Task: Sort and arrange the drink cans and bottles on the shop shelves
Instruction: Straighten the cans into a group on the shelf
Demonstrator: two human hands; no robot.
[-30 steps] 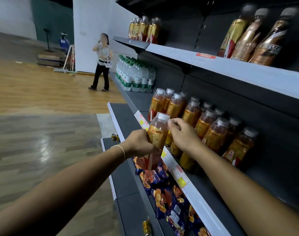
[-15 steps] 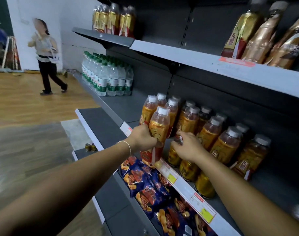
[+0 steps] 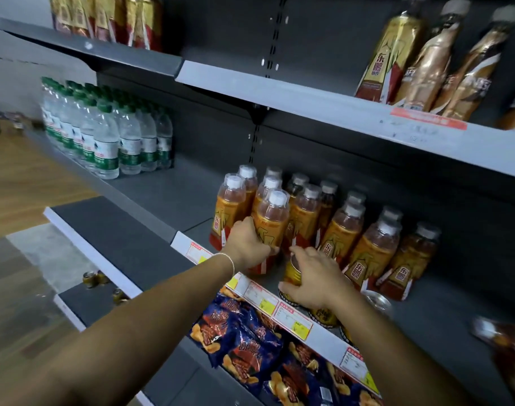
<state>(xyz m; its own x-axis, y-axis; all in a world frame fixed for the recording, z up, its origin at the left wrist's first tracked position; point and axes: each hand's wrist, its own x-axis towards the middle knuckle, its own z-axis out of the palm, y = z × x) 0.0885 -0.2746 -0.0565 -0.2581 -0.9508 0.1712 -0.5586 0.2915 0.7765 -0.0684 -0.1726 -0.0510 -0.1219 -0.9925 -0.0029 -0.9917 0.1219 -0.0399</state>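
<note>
My left hand (image 3: pixel 246 247) grips an orange drink bottle (image 3: pixel 272 221) with a white cap, standing at the front of the middle shelf (image 3: pixel 174 197). Beside it my right hand (image 3: pixel 314 278) curls round a gold can (image 3: pixel 292 272) at the shelf's front edge. Several more orange bottles (image 3: pixel 370 250) stand in rows behind and to the right. More gold cans (image 3: pixel 323 316) sit under my right wrist, partly hidden.
Green-capped water bottles (image 3: pixel 103 133) stand at the left of the same shelf. Gold bottles (image 3: pixel 426 60) lean on the upper shelf (image 3: pixel 309 104). Blue snack bags (image 3: pixel 250 344) fill the shelf below. Loose cans (image 3: pixel 92 278) lie on a low shelf at the left.
My left hand has carried the orange bottle in over the shelf edge to the front row. My right hand has dropped from the bottle's cap to a gold can.
</note>
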